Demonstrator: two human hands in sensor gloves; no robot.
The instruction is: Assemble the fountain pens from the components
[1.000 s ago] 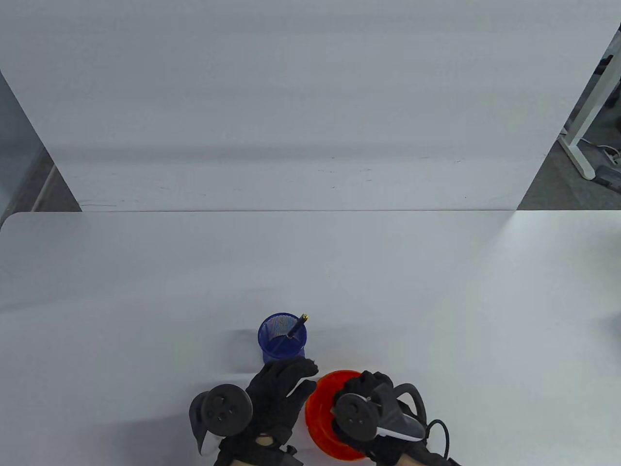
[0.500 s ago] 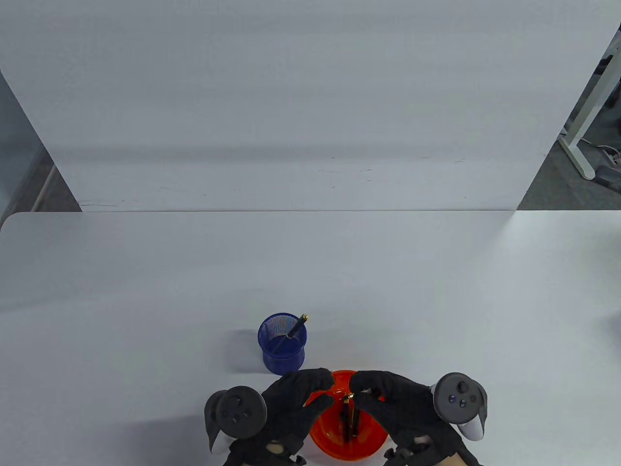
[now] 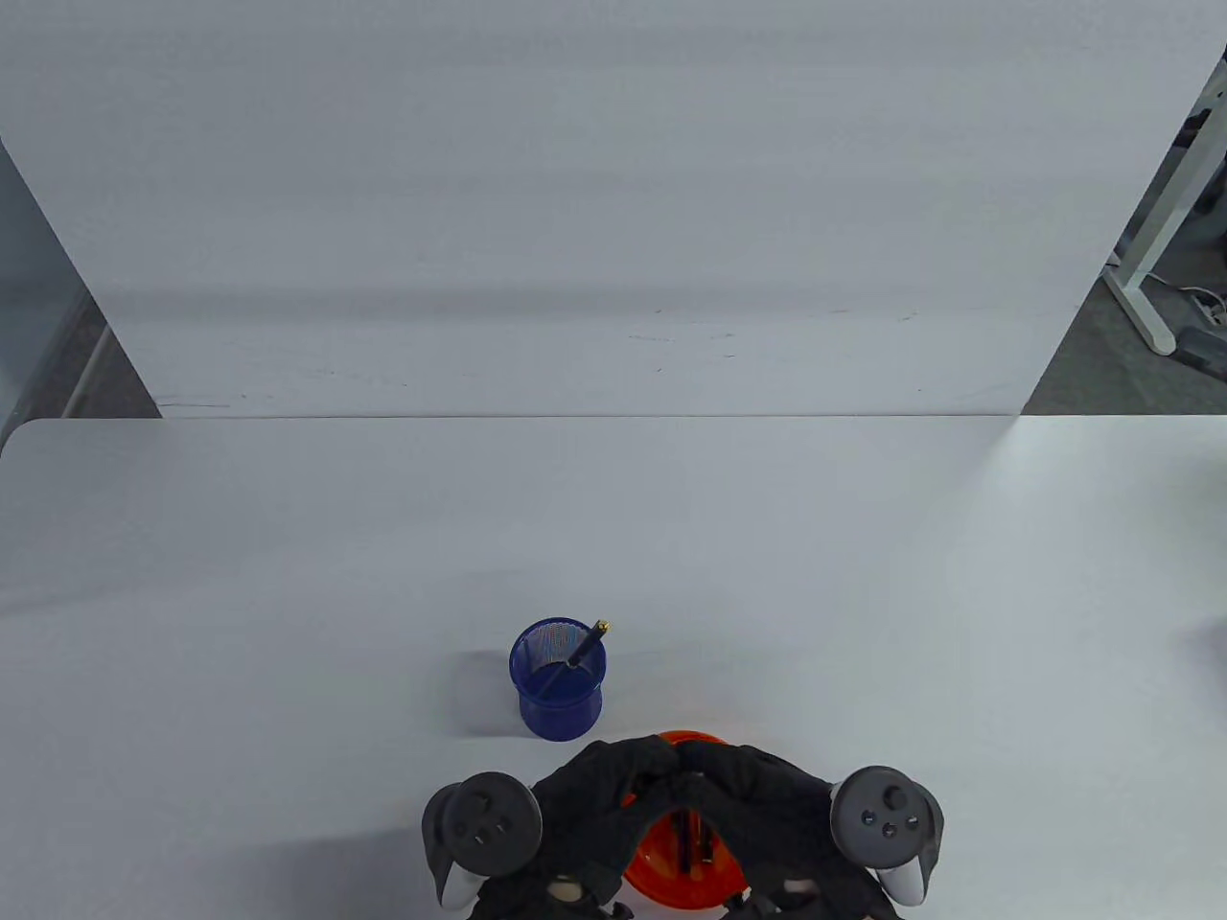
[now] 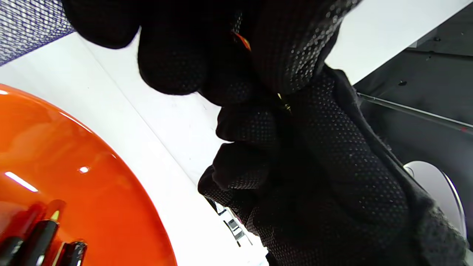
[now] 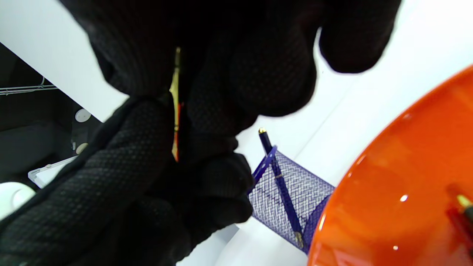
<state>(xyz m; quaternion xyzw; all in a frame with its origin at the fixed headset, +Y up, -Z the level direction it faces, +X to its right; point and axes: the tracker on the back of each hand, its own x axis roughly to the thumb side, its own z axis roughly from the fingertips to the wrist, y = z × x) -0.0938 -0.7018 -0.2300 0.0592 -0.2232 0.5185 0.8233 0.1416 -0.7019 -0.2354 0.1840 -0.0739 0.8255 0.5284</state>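
A: Nearest us, what are the hands doing?

B: The left hand (image 3: pixel 599 800) and right hand (image 3: pixel 757 800) meet fingertip to fingertip above the bowl (image 3: pixel 671 886). Both are closed around something slim between them. The wrist views show a gold sliver and a touch of red wedged among the fingers (image 5: pixel 207 88), so each seems to pinch a pen part (image 5: pixel 176 107). Which part, I cannot tell.

A: How will it handle?

B: I'd judge it light, stiff and slick, with smooth plastic and metal trim. Take it by the body, well clear of any nib, and keep the two pieces in line while joining them, because a skewed push could jam or slip.

A: And the remaining pieces?

B: Dark parts (image 4: pixel 40 236) with gold tips lie in the glossy orange bowl, below the hands.

A: Further out?

B: Just beyond the bowl, slightly left, stands a blue mesh cup (image 3: pixel 559 680) with one finished pen (image 5: pixel 281 184) leaning in it.

A: The surroundings?

B: A smooth white table (image 3: pixel 863 575), a white panel (image 3: pixel 613 192) standing at its far edge, and a desk leg (image 3: pixel 1145 287) far right.
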